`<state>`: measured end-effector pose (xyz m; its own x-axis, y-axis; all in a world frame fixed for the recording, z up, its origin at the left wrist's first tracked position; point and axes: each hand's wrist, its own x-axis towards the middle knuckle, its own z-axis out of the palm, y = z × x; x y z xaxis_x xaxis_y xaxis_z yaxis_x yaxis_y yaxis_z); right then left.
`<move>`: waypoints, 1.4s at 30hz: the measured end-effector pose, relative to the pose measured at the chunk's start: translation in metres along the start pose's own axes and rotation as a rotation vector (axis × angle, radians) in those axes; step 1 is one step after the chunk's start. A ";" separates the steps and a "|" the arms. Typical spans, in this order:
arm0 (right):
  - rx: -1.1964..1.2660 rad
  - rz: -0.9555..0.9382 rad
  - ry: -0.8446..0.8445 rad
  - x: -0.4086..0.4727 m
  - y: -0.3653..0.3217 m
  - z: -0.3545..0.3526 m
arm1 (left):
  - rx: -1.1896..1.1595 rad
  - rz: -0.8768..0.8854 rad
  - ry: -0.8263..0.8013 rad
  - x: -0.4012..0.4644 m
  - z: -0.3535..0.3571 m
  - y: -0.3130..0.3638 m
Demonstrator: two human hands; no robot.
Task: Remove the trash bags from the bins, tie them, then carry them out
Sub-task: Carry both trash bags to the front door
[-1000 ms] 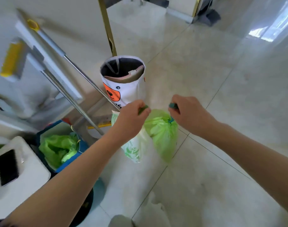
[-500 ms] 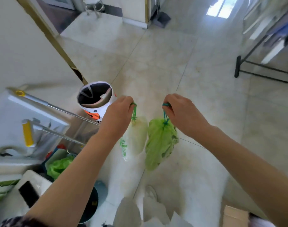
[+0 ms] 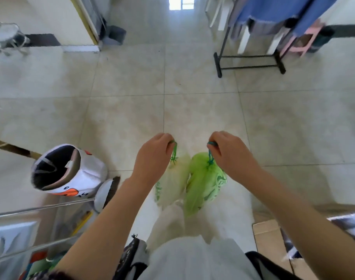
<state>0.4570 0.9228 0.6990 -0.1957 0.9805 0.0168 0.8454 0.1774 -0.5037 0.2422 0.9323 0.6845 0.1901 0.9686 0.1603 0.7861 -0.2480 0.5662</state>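
Note:
Two tied trash bags hang side by side in front of my legs. My left hand (image 3: 154,156) is shut on the green drawstring of the pale, whitish bag (image 3: 172,182). My right hand (image 3: 229,154) grips the drawstring of the bright green bag (image 3: 203,184). Both bags are off the floor and touch each other. A white bin with an orange print (image 3: 69,170) stands on the floor to my left, its dark inside showing no bag.
Metal mop or broom handles (image 3: 41,207) cross the lower left beside a white appliance. A black clothes rack (image 3: 249,65) with hanging clothes stands far right. A cardboard box (image 3: 267,235) lies at my right foot. The tiled floor (image 3: 164,87) stretches ahead toward a bright doorway.
My view has swung from the bin corner to face the open room. Both hands keep hold of the bags, which now hang closer to my legs; the bin has shifted to my left.

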 end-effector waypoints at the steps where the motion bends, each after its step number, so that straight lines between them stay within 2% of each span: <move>1: -0.023 0.039 0.011 0.001 0.011 -0.004 | -0.011 0.031 -0.026 0.013 0.008 0.004; 9: -0.155 0.322 0.142 0.029 0.103 -0.041 | 0.089 0.307 -0.193 0.129 0.074 0.046; 16: -0.216 0.456 0.250 0.053 0.187 -0.090 | 0.105 0.479 -0.226 0.231 0.134 0.113; 23: -0.320 0.501 0.350 0.087 0.294 -0.151 | 0.096 0.443 -0.204 0.333 0.211 0.161; 29: -0.275 0.480 0.412 0.118 0.382 -0.208 | 0.073 0.380 -0.150 0.414 0.264 0.218; 33: -0.248 0.519 0.467 0.138 0.441 -0.246 | 0.073 0.414 -0.177 0.471 0.302 0.262; 42: -0.261 0.847 0.495 0.181 0.597 -0.314 | -0.086 0.461 -0.302 0.604 0.415 0.366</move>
<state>1.0820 1.2329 0.6722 0.6957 0.7070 0.1275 0.7047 -0.6371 -0.3124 0.8888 1.4345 0.6528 0.6728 0.7188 0.1752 0.5336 -0.6355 0.5581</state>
